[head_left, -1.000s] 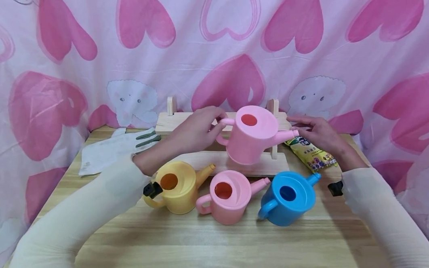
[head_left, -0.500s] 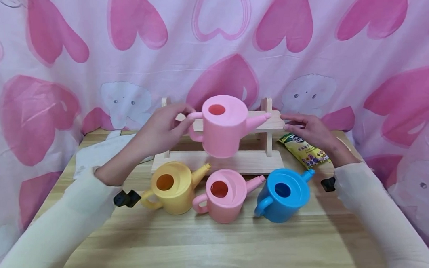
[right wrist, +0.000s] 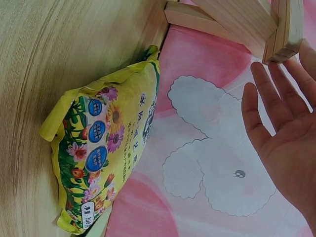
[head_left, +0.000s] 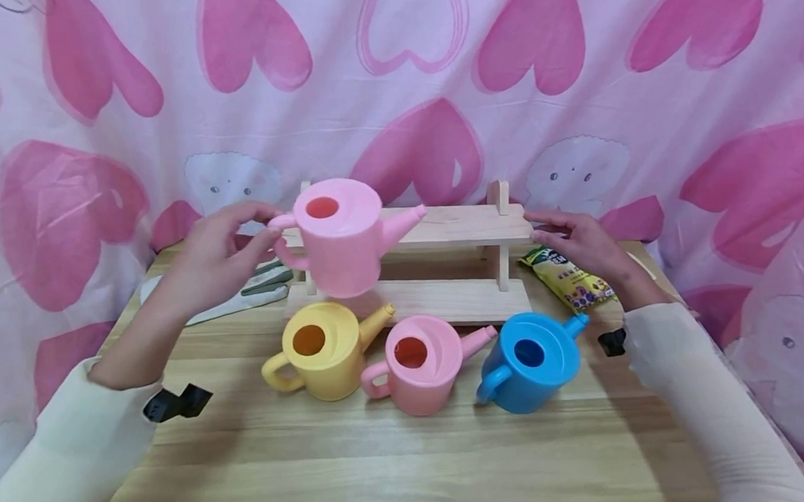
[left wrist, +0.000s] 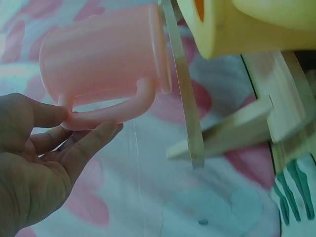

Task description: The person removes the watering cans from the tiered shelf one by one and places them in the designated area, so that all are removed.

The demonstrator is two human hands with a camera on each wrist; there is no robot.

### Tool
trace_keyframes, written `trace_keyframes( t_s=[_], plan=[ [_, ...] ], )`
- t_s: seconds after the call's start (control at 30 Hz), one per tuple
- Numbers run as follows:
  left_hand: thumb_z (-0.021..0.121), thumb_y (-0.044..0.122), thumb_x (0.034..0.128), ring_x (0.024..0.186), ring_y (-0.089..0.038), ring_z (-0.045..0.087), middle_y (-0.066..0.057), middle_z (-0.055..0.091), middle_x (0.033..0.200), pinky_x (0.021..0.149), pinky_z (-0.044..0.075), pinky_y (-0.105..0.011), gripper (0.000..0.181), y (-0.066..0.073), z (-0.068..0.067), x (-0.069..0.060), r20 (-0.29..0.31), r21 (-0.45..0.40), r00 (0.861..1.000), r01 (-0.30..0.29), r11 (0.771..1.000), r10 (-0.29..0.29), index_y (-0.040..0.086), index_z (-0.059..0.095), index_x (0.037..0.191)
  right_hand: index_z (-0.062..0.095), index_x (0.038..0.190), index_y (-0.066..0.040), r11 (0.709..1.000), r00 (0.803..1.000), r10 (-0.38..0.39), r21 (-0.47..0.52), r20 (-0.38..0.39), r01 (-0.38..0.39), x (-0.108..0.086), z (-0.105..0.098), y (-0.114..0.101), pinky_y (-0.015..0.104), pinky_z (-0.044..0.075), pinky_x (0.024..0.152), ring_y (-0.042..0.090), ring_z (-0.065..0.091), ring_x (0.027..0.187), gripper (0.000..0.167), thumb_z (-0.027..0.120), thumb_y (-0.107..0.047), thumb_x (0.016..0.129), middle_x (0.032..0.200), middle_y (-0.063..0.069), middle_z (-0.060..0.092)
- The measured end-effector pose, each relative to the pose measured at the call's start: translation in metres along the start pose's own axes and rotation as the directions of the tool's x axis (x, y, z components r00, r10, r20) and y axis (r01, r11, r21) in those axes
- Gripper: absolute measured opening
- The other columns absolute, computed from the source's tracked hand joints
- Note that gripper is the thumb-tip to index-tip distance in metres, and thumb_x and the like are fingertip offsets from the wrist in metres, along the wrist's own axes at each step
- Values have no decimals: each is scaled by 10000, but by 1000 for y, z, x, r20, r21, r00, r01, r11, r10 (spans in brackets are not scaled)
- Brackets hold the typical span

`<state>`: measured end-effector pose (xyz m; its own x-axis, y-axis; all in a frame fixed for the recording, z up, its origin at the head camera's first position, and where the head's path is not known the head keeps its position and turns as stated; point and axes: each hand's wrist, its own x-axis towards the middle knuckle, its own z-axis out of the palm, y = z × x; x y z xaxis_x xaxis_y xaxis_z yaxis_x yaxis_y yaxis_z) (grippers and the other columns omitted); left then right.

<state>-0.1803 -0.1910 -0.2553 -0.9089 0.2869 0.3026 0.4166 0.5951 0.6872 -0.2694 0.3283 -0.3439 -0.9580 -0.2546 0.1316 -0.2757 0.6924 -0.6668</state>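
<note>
My left hand (head_left: 218, 253) pinches the handle of a light pink watering can (head_left: 344, 246). This can is raised in front of the left part of a two-tier wooden shelf (head_left: 451, 226), its spout toward the right. In the left wrist view, the fingers and thumb of the left hand (left wrist: 44, 153) close on the can's handle (left wrist: 106, 116). My right hand (head_left: 582, 253) touches the right end of the upper board with its fingertips. Its fingers look fairly straight in the right wrist view, beside the board end (right wrist: 284, 47).
In front of the shelf stand a yellow watering can (head_left: 333, 368), a darker pink one (head_left: 425, 382) and a blue one (head_left: 534, 373). A yellow flower-printed bag (head_left: 567, 280) lies to the right. White-and-green gloves (head_left: 260, 285) lie at left. A heart-patterned curtain (head_left: 410, 144) hangs behind.
My left hand has carried the light pink watering can leftward from the shelf's right part to its left part. My right hand has stayed at the board's right end.
</note>
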Motion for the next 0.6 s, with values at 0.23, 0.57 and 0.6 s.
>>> trace_keyframes(
  t_s=[0.23, 0.57, 0.6],
  plan=[
    [646, 269, 1035, 915, -186, 747, -75, 702, 1007, 751, 522, -149, 294, -15, -16, -24, -79, 65, 993, 96, 993, -91, 110, 667, 1281, 551, 1499, -144, 1000, 1000, 6, 11, 11, -6, -2, 1, -6, 545, 528, 959, 413, 589, 1250, 519, 666, -314, 1022, 1512, 158, 512],
    [642, 192, 1036, 783, 15, 702, -134, 686, 983, 741, 514, -84, 274, -33, -37, -50, -150, 24, 983, 111, 994, -106, 19, 649, 1249, 542, 1508, -160, 1000, 1000, 15, 13, 6, -15, -7, -3, -4, 524, 532, 957, 397, 592, 1253, 532, 649, -354, 1025, 1516, 138, 512],
    [644, 202, 1036, 767, 14, 702, -131, 694, 958, 733, 516, -85, 274, -35, -39, -53, -160, 30, 981, 117, 993, -111, 23, 652, 1243, 543, 1508, -164, 1000, 1000, 16, 13, 6, -16, -8, -3, -5, 515, 532, 959, 388, 593, 1253, 531, 648, -359, 1025, 1518, 131, 511]
  ],
)
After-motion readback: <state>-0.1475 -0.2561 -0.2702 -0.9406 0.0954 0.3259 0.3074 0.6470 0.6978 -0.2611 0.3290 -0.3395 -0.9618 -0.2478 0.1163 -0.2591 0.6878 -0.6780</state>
